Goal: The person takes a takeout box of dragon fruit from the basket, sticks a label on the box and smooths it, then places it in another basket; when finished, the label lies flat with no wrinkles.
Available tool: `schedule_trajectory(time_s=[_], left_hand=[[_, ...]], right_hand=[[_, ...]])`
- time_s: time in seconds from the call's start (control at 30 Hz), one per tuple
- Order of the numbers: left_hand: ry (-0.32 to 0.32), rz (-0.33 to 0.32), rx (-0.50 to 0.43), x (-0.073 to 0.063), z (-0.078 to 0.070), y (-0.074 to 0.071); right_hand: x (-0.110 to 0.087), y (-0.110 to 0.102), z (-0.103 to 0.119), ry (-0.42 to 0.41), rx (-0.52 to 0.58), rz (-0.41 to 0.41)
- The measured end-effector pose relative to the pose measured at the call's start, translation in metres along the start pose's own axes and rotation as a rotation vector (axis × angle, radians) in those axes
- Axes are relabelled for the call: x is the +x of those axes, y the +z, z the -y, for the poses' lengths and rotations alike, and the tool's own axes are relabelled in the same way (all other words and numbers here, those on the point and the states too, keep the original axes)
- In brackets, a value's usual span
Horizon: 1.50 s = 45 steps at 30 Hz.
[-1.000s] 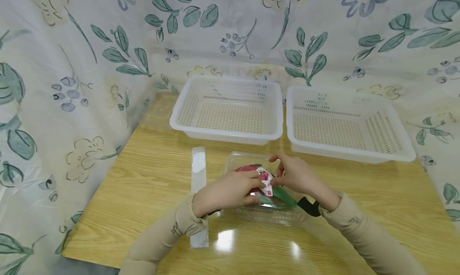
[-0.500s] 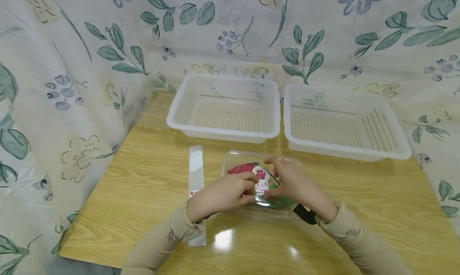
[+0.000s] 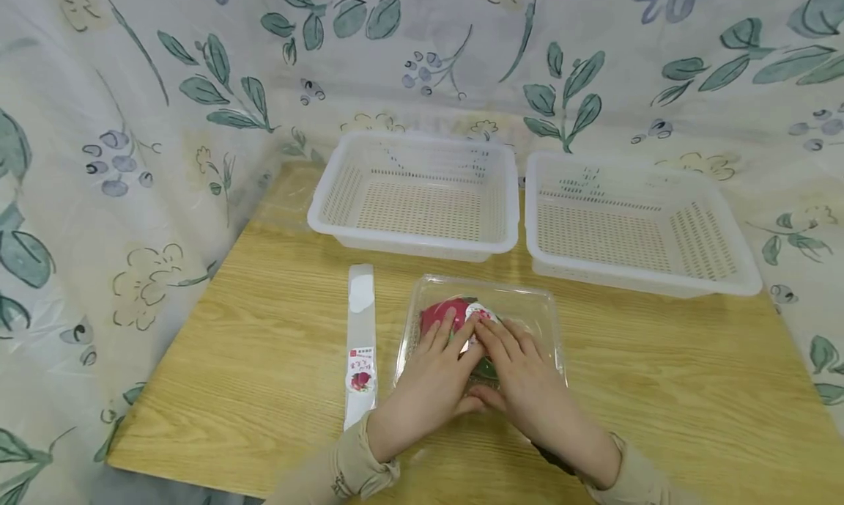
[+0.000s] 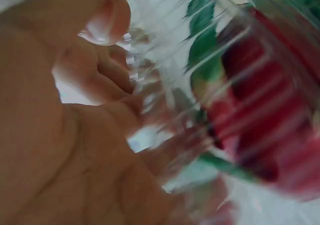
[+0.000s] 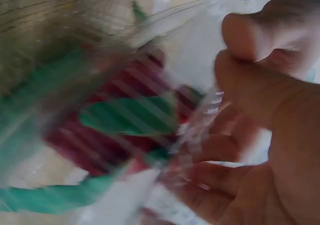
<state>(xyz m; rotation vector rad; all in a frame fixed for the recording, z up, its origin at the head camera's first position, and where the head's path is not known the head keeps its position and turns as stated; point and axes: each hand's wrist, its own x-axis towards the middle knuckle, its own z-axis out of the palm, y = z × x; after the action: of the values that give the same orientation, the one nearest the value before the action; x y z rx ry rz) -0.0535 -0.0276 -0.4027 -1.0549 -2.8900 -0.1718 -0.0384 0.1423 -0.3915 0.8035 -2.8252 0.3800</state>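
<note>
A clear plastic box (image 3: 537,303) stands on the table, with a red dragon fruit with green scales (image 3: 440,312) inside. A white sticker (image 3: 481,312) with a fruit picture lies on its lid, partly covered by fingers. My left hand (image 3: 431,373) rests on the lid's left part, fingers stretched over the sticker's edge. From the right, my right hand (image 3: 527,366) lies on the lid with straight fingers that meet the left fingertips over the sticker. In both wrist views the dragon fruit (image 4: 265,105) shows blurred through the ribbed box wall.
Left of the box lies a white backing strip (image 3: 360,322) bearing another fruit sticker (image 3: 360,377). Two white perforated baskets (image 3: 415,242) stand side by side behind. Clear plastic (image 3: 290,190) sits at the back left corner, near the floral curtain (image 3: 152,285).
Both hands, earlier curled around the sticker at the lid, have flattened out and now lie on it. The strip's sticker is uncovered as the left arm moved right.
</note>
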Motion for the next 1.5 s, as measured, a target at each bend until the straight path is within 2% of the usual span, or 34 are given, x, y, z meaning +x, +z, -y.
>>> schedule_trajectory(time_s=[0.13,0.3,0.4,0.5,0.6,0.7,0.83,0.93,1.07,1.17,1.3,1.4,1.5], left_hand=[[-0.034,-0.011,-0.017,0.008,-0.002,0.004],[-0.078,-0.003,0.024,0.011,0.001,0.010],[-0.117,-0.036,0.032,0.009,0.004,0.013],[-0.190,-0.075,-0.010,0.007,0.009,0.014],[-0.293,-0.081,-0.119,0.004,0.016,0.014],[-0.397,-0.083,-0.266,0.001,0.022,0.015],[-0.485,-0.144,-0.506,-0.001,0.031,0.022],[-0.512,-0.182,-0.699,-0.004,0.038,0.028],[-0.515,-0.166,-0.942,-0.010,0.045,0.034],[-0.501,-0.144,-1.060,-0.015,0.050,0.039],[-0.423,-0.173,-1.166,-0.020,0.055,0.046],[-0.356,-0.240,-1.241,-0.018,0.054,0.050],[-0.350,-0.283,-1.266,-0.016,0.052,0.051]], right_hand=[[-0.001,0.011,-0.006,0.046,0.050,0.009],[-0.001,0.024,-0.012,0.094,0.082,-0.012],[-0.001,0.029,-0.013,0.150,0.079,-0.017],[-0.001,0.030,-0.014,0.225,0.068,0.000],[0.000,0.030,-0.017,0.311,0.050,0.018],[0.000,0.028,-0.021,0.389,0.088,0.018],[-0.005,0.028,-0.032,0.463,0.264,0.007],[-0.013,0.030,-0.040,0.503,0.437,-0.012],[-0.023,0.032,-0.047,0.587,0.641,-0.045],[-0.030,0.035,-0.051,0.629,0.741,-0.062],[-0.038,0.044,-0.056,0.574,0.886,-0.137],[-0.041,0.049,-0.058,0.548,1.010,-0.212],[-0.039,0.049,-0.056,0.577,1.082,-0.256]])
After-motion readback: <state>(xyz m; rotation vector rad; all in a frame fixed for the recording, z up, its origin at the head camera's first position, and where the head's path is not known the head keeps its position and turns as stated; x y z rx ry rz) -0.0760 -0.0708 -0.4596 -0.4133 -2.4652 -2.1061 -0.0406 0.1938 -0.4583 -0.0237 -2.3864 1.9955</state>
